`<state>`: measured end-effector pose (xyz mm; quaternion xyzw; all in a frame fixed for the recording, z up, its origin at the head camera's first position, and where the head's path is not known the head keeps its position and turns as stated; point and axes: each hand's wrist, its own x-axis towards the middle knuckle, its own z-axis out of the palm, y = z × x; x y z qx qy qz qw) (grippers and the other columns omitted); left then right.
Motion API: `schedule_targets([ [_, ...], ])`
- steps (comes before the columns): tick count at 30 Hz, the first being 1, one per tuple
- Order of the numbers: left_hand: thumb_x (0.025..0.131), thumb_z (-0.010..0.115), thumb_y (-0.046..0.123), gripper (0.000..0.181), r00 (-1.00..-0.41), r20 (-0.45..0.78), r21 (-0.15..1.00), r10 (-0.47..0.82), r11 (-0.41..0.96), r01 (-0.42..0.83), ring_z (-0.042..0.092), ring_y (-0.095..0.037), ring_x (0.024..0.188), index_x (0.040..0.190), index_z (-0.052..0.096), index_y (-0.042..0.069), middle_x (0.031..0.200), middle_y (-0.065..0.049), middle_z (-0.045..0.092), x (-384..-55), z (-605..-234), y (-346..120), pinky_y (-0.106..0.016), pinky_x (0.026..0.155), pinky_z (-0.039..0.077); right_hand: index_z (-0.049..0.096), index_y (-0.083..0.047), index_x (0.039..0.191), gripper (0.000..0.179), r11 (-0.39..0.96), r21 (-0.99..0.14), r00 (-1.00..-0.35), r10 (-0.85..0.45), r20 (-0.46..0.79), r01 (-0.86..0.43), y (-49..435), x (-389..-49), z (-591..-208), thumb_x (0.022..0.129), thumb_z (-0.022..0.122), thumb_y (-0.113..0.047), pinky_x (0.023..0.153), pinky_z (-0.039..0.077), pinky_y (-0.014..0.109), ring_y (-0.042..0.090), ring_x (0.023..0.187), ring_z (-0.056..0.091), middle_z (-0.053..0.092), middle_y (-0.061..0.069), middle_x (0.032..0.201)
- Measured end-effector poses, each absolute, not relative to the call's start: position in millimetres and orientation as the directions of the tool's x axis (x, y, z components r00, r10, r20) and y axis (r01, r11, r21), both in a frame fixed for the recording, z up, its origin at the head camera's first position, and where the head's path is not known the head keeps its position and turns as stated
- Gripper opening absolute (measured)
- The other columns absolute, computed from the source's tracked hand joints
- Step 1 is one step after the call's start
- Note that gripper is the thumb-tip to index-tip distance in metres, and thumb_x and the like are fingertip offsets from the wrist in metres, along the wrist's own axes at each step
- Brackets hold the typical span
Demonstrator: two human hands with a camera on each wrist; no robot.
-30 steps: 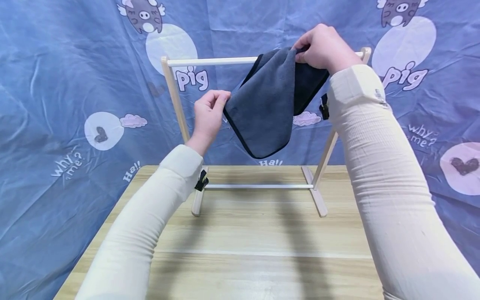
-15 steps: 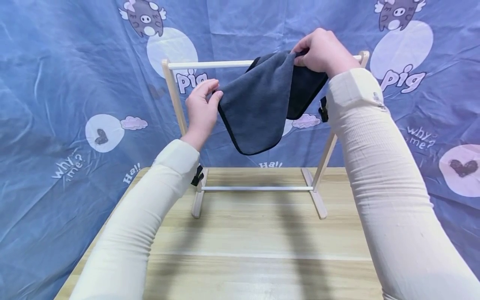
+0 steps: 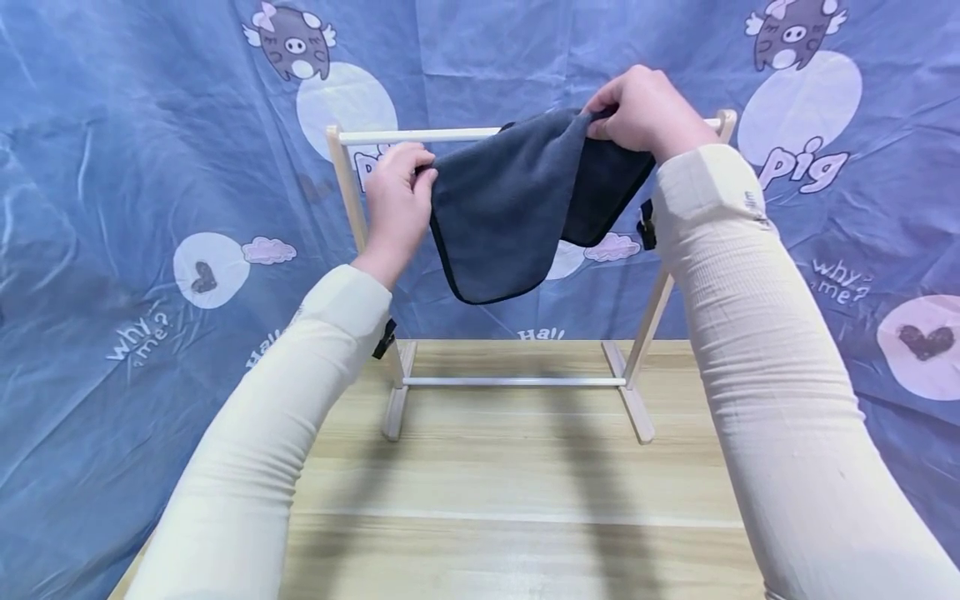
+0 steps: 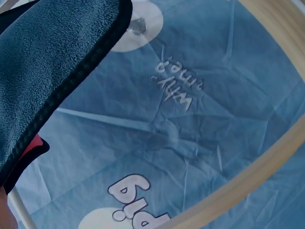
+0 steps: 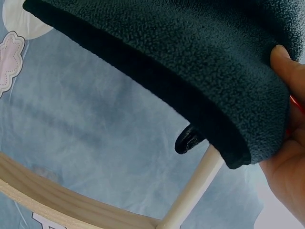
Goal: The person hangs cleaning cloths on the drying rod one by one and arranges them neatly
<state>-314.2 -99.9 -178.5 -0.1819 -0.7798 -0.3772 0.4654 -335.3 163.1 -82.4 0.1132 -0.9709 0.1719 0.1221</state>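
A dark grey towel (image 3: pixel 502 212) with black edging hangs in front of and over the white top bar (image 3: pixel 420 136) of a wooden rack, its right part folded and darker. My left hand (image 3: pixel 397 204) pinches the towel's upper left corner between thumb and fingers, just in front of the bar. Higher on the right, my right hand (image 3: pixel 641 108) pinches the towel's top edge. In the right wrist view the thumb presses into the plush towel (image 5: pixel 190 57), which covers part of the bar (image 5: pixel 195 186). A bit of red shows beneath the towel (image 4: pixel 57 62) in the left wrist view.
The rack's wooden feet (image 3: pixel 636 408) stand on a light wood table (image 3: pixel 517 483), joined by a low white rod (image 3: pixel 517 382). Behind it hangs a blue curtain (image 3: pixel 480 50) printed with pigs and lettering. Its left upright (image 3: pixel 348 187) is close to my left hand.
My left hand has moved left and up with its corner, spreading the towel wider along the bar. My right hand has lowered slightly, still pinching the top edge.
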Motion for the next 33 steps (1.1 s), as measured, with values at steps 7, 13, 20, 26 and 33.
schedule_targets([
  [7,0.081,0.056,-0.001,0.018,-0.437,0.899,0.351,-0.039,0.663,0.661,0.053,-0.024,0.107,0.096,0.064,-0.005,0.108,-0.017,0.061,-315.3,-168.9,-101.8,-0.026,0.095,0.038,0.055,-0.011,0.124,0.036,0.918,-0.3,-0.943,-0.174,0.284,-0.26,164.7,-335.1,-81.7,0.092,0.049,-0.023,0.095,0.035,0.046,0.033,0.108,0.043,0.053,0.015,0.122],
  [13,0.084,0.054,0.001,0.021,-0.448,0.894,0.317,-0.004,0.713,0.626,0.05,-0.023,0.112,0.103,0.062,-0.004,0.114,-0.016,0.057,-318.3,-164.0,-104.0,-0.023,0.099,0.036,0.054,-0.011,0.126,0.037,0.918,-0.299,-0.942,-0.176,0.286,-0.262,164.4,-335.9,-82.7,0.091,0.049,-0.023,0.095,0.035,0.046,0.033,0.109,0.043,0.052,0.015,0.125],
  [20,0.083,0.052,-0.001,0.02,-0.381,0.923,0.229,0.056,0.715,0.661,0.049,-0.026,0.109,0.101,0.061,-0.007,0.112,-0.019,0.056,-323.5,-155.6,-108.4,-0.025,0.098,0.037,0.053,-0.011,0.127,0.037,0.92,-0.297,-0.942,-0.169,0.291,-0.257,164.1,-336.5,-83.0,0.091,0.05,-0.022,0.095,0.035,0.046,0.033,0.109,0.043,0.051,0.016,0.127],
  [26,0.085,0.051,0.0,0.02,-0.413,0.908,0.238,0.071,0.724,0.648,0.048,-0.024,0.11,0.102,0.06,-0.006,0.113,-0.018,0.054,-326.2,-146.9,-111.4,-0.022,0.099,0.035,0.055,-0.01,0.125,0.036,0.921,-0.283,-0.938,-0.182,0.295,-0.268,162.5,-336.9,-82.6,0.091,0.051,-0.023,0.095,0.035,0.045,0.032,0.109,0.043,0.053,0.015,0.124],
  [33,0.083,0.05,-0.004,0.021,-0.376,0.921,0.19,0.103,0.724,0.664,0.048,-0.024,0.111,0.101,0.059,-0.007,0.112,-0.019,0.054,-326.7,-139.8,-113.8,-0.022,0.1,0.034,0.055,-0.01,0.124,0.036,0.923,-0.273,-0.936,-0.184,0.299,-0.269,160.6,-337.1,-82.1,0.091,0.051,-0.023,0.095,0.035,0.046,0.033,0.11,0.043,0.053,0.015,0.125],
])
